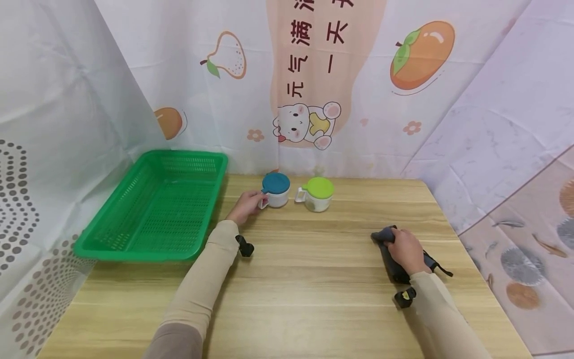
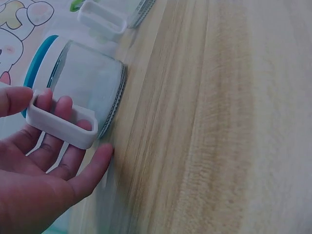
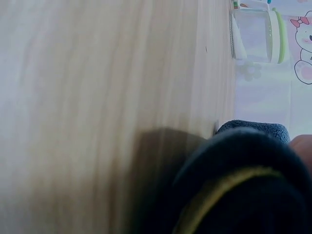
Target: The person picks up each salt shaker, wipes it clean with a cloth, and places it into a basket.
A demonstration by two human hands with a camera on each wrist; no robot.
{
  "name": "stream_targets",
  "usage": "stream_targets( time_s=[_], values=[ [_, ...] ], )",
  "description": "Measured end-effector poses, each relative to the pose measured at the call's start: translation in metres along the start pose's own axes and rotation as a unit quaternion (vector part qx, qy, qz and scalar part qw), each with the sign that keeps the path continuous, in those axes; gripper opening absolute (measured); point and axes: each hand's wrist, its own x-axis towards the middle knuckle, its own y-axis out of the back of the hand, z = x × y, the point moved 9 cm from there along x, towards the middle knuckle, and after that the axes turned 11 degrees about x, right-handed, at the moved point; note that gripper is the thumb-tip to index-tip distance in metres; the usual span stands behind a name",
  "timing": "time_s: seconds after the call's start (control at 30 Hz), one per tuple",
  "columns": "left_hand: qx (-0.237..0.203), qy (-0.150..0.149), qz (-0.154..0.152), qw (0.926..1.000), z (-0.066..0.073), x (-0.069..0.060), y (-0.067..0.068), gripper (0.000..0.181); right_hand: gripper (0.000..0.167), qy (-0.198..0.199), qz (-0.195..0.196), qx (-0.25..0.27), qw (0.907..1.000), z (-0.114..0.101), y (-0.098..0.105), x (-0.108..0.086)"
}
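Note:
My left hand is at a lidded glass jar with a blue lid and a white handle. In the left wrist view, fingers pass through the loop of the handle, and the thumb lies at its top beside the blue lid. The jar stands upright on the table. A second such jar, green-lidded, stands just to its right. Over on the right side, my right hand grips a dark, soft-looking item with a black strap; the hand covers much of it. Up close its surface looks fuzzy, with a yellow band.
A green perforated basket sits at the table's left, beside my left forearm. The wooden table meets a printed curtain at the back. Black cameras are strapped to both wrists.

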Motion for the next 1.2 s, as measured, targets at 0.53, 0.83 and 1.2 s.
stream_targets(
  time_s=[0.53,0.83,1.2],
  values=[
    [-0.035,-0.013,0.009,0.9993,-0.0014,-0.002,-0.001,0.035,0.045,0.003,0.011,0.013,0.9998,-0.0012,0.0006,-0.0017],
    [-0.039,-0.012,0.023,0.9989,0.0024,-0.007,-0.0006,0.034,0.046,0.002,0.01,0.024,0.9996,0.0021,-0.0017,0.0012],
    [-0.031,-0.022,0.029,0.9989,0.0008,-0.0028,-0.0022,0.034,0.046,-0.004,0.009,0.028,0.9996,0.002,-0.0009,0.0004]
  ],
)
